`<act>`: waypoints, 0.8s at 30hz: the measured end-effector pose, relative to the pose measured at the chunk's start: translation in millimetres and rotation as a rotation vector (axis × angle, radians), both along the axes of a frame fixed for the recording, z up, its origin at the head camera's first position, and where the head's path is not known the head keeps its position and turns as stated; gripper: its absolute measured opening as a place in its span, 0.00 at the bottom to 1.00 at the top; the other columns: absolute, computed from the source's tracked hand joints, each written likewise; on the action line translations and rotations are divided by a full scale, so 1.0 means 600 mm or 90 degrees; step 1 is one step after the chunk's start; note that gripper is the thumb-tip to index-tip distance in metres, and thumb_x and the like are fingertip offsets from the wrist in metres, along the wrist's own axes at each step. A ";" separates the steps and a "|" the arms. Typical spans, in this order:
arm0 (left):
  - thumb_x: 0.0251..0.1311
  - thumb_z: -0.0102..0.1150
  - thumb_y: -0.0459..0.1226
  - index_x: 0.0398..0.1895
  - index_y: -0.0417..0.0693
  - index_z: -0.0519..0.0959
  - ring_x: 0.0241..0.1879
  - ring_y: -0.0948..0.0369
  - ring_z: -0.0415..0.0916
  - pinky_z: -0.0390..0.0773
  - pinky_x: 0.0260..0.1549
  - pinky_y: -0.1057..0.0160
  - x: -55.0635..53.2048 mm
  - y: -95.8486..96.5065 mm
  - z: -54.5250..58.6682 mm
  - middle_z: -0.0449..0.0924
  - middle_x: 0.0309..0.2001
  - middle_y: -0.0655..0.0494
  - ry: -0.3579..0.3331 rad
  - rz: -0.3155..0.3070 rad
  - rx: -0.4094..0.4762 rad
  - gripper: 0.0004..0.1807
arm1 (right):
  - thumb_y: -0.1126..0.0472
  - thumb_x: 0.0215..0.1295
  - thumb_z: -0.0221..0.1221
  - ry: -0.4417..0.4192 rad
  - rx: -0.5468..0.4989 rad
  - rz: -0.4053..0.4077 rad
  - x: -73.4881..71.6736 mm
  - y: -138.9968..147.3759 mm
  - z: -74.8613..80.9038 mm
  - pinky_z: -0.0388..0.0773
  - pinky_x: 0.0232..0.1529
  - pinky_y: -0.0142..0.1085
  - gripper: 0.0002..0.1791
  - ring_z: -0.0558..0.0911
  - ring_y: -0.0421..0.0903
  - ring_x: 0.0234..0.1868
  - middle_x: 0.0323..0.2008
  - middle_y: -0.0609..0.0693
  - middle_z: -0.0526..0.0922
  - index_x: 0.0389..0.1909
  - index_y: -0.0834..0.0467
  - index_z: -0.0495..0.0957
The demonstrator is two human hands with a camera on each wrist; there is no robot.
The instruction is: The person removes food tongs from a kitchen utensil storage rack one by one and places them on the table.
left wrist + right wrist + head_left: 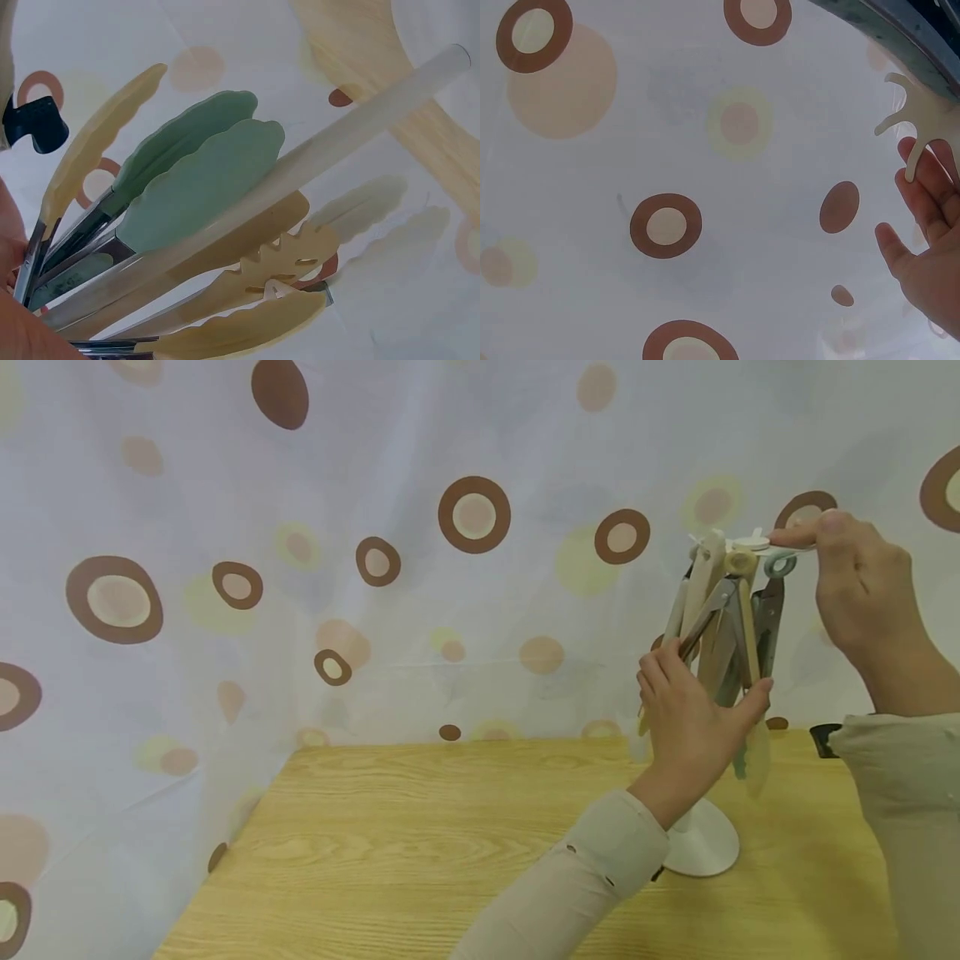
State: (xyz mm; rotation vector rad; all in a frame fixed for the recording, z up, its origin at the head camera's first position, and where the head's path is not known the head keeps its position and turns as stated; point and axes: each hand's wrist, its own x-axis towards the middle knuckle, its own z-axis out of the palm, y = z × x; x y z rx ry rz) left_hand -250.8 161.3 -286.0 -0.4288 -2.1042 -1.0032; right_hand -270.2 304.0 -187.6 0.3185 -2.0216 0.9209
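The left hand (686,718) is grasping a bunch of kitchen tools (717,652), its thumb on the right of the bunch and its other fingers on the left; the tools hang from the top of a white stand (703,843), whose round foot rests on the right part of the wooden bench (420,827); the right hand (870,585) is at the top of the stand, its index finger straight and reaching to the white cap (752,542); its other fingers look bent, and I cannot tell whether they grasp anything.

In the left wrist view, green tongs (206,180) lie just beside the stand's pale pole (322,157); a tan pasta server (289,259) and yellow tongs (244,326) are on the pole's other side; a spotted curtain (510,427) hangs behind the bench; a small black object (827,740) is near the right sleeve (900,760).
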 end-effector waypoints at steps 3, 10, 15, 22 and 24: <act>0.53 0.64 0.58 0.61 0.46 0.60 0.46 0.66 0.60 0.63 0.49 0.75 -0.001 -0.002 0.002 0.61 0.51 0.56 0.006 -0.001 -0.002 0.40 | 0.55 0.79 0.33 -0.001 0.000 -0.002 0.000 -0.001 0.001 0.44 0.72 0.43 0.27 0.63 0.50 0.69 0.58 0.38 0.74 0.53 0.67 0.77; 0.54 0.63 0.57 0.59 0.48 0.62 0.48 0.66 0.60 0.64 0.50 0.74 0.001 -0.010 0.007 0.62 0.52 0.56 -0.021 -0.032 0.002 0.37 | 0.54 0.79 0.32 -0.003 0.003 -0.005 0.001 -0.001 0.001 0.44 0.72 0.42 0.27 0.62 0.49 0.69 0.61 0.44 0.74 0.53 0.67 0.77; 0.53 0.63 0.58 0.58 0.48 0.63 0.49 0.66 0.61 0.65 0.50 0.74 0.004 -0.015 0.009 0.62 0.53 0.57 -0.030 -0.034 -0.003 0.37 | 0.55 0.79 0.32 -0.001 0.004 -0.007 -0.001 -0.002 0.001 0.45 0.72 0.43 0.27 0.63 0.50 0.69 0.62 0.46 0.74 0.53 0.68 0.77; 0.52 0.63 0.58 0.58 0.47 0.64 0.48 0.67 0.62 0.64 0.50 0.76 0.005 -0.021 0.012 0.63 0.51 0.57 -0.010 -0.022 -0.020 0.37 | 0.54 0.79 0.32 -0.009 -0.002 -0.005 -0.001 0.000 0.002 0.45 0.72 0.43 0.28 0.63 0.51 0.69 0.61 0.44 0.74 0.53 0.67 0.77; 0.52 0.64 0.58 0.58 0.47 0.63 0.47 0.67 0.62 0.63 0.50 0.76 0.005 -0.023 0.013 0.63 0.51 0.56 0.001 -0.025 -0.024 0.38 | 0.54 0.79 0.32 -0.012 -0.002 -0.007 -0.001 0.000 0.002 0.44 0.72 0.43 0.28 0.62 0.52 0.69 0.61 0.45 0.74 0.53 0.67 0.77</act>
